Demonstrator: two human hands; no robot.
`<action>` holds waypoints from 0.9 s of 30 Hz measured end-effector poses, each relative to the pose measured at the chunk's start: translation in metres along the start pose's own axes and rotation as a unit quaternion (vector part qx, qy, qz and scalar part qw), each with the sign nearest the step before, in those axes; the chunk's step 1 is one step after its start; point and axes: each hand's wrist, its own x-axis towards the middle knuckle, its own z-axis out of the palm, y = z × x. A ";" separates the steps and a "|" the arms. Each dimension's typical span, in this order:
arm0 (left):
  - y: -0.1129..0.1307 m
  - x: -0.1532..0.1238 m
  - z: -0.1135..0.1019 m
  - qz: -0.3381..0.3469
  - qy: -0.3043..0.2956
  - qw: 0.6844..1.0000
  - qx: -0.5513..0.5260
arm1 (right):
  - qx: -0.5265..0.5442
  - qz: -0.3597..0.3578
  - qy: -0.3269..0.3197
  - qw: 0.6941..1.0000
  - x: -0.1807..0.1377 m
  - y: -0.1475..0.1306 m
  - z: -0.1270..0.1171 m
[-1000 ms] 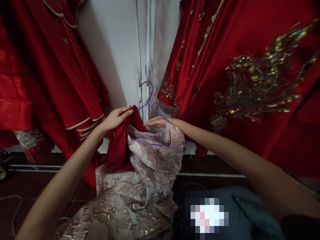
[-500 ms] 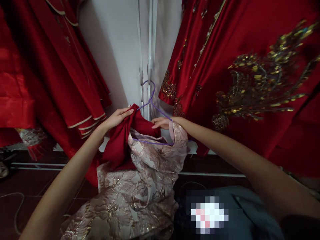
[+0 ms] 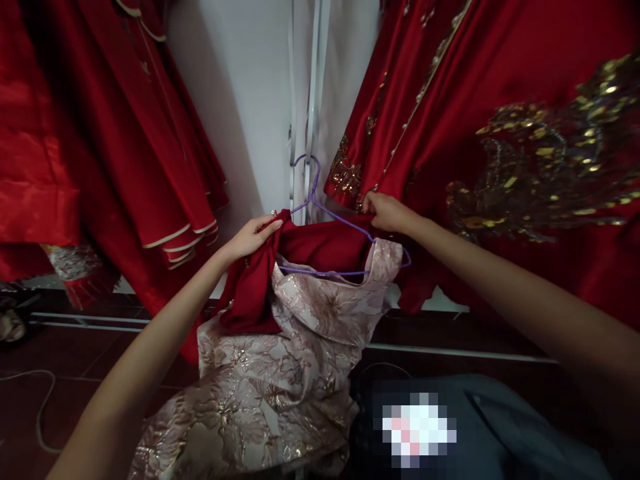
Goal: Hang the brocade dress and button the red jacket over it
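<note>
A purple wire hanger (image 3: 345,221) hangs by its hook from a white metal bar. One shoulder strap of a pink-and-gold brocade dress (image 3: 320,313) rests over the hanger's right arm, and the rest of the dress drapes down toward me. My left hand (image 3: 255,237) pinches a dark red garment (image 3: 320,243) by the hanger's left arm. The same red cloth stretches behind the hanger to my right hand (image 3: 387,212), whose fingers are closed on its upper edge. Its lower folds lie against the dress bodice.
Red garments with cream piping (image 3: 170,200) hang at the left. On the right hangs a red gown with gold sequins (image 3: 530,160). White uprights (image 3: 313,80) stand at the centre before a pale wall. A cable (image 3: 50,400) lies on the dark tiled floor.
My right hand has come out from the dress strap and moved up and right, pulling the red cloth wide. The strap now sits on the hanger's right arm. My left hand keeps its hold.
</note>
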 end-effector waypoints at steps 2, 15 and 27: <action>-0.002 0.002 0.003 0.002 -0.006 1.000 0.005 | -0.049 0.066 -0.048 0.995 -0.013 0.021 -0.004; 0.002 -0.011 0.026 0.016 0.125 0.979 0.159 | 0.430 0.172 0.006 0.887 -0.093 -0.037 -0.001; -0.008 -0.028 0.042 0.036 0.197 0.949 0.244 | 0.465 0.026 0.138 0.874 -0.067 -0.163 0.071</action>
